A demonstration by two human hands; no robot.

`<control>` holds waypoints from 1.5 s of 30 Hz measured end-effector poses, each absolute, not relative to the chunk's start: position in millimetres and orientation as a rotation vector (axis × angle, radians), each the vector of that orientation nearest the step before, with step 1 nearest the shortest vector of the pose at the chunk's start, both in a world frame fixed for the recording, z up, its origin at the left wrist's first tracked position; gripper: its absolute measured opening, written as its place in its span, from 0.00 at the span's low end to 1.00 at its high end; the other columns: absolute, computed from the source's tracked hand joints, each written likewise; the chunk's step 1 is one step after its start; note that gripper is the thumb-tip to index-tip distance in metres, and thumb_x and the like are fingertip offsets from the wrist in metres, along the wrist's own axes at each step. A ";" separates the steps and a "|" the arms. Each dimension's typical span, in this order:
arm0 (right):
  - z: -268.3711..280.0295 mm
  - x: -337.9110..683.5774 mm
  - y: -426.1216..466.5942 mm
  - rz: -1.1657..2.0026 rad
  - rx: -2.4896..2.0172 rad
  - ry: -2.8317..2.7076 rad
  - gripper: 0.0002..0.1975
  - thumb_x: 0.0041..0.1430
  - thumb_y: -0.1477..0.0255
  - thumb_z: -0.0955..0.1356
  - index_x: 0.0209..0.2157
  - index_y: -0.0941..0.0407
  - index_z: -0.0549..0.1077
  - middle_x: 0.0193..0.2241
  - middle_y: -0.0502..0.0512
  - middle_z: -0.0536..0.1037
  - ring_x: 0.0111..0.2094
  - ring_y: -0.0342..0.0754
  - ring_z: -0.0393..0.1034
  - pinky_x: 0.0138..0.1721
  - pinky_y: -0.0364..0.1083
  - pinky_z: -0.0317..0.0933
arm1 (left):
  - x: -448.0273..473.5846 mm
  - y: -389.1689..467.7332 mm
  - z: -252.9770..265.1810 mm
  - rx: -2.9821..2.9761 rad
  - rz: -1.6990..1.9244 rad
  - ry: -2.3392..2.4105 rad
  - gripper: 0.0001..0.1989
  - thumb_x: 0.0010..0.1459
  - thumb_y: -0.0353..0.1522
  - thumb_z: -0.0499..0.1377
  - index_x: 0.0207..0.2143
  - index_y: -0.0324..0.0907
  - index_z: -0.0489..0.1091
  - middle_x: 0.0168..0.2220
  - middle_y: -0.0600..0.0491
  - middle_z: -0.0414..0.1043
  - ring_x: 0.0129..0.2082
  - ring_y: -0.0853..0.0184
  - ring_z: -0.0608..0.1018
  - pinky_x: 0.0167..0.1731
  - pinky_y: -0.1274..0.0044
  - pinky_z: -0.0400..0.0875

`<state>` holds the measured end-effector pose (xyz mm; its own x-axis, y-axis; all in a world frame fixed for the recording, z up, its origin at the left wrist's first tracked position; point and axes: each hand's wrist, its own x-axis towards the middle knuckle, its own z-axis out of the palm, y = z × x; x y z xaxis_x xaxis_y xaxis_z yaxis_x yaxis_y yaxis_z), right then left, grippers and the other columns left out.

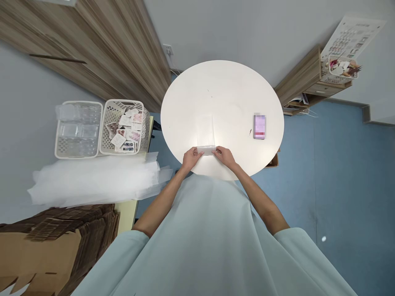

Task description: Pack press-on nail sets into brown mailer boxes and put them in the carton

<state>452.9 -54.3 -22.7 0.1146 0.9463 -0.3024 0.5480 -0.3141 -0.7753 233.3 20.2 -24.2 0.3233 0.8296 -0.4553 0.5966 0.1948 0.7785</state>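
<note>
Near the front edge of a round white table, a small clear plastic box is held by both ends. My left hand pinches its left end, and my right hand pinches the right end. Beyond the box, a translucent sheet, perhaps thin wrapping film, lies flat on the table and runs up to the box. Whether the sheet is wrapped around the box I cannot tell. The contents of the box are too small to make out.
A phone lies on the table's right side. To the left stand a white basket of clear boxes and a basket of small cards. Nearer are a stack of translucent sheets and folded cardboard. A wooden cabinet stands right.
</note>
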 end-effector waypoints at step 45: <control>-30.0 441.0 -94.4 0.855 -1.758 -2.227 0.29 0.77 0.60 0.64 0.71 0.59 0.64 0.74 0.67 0.59 0.74 0.60 0.57 0.69 0.59 0.62 | 213.9 -12.5 -36.9 2.145 0.089 0.903 0.35 0.64 0.38 0.61 0.71 0.39 0.63 0.75 0.43 0.58 0.74 0.56 0.64 0.74 0.60 0.54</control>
<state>441.0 -94.4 -30.0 -0.2856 0.9359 -0.2061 0.8335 0.1364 -0.5355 213.9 -12.5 -36.9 0.7440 0.6301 -0.2223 0.5749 -0.4342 0.6935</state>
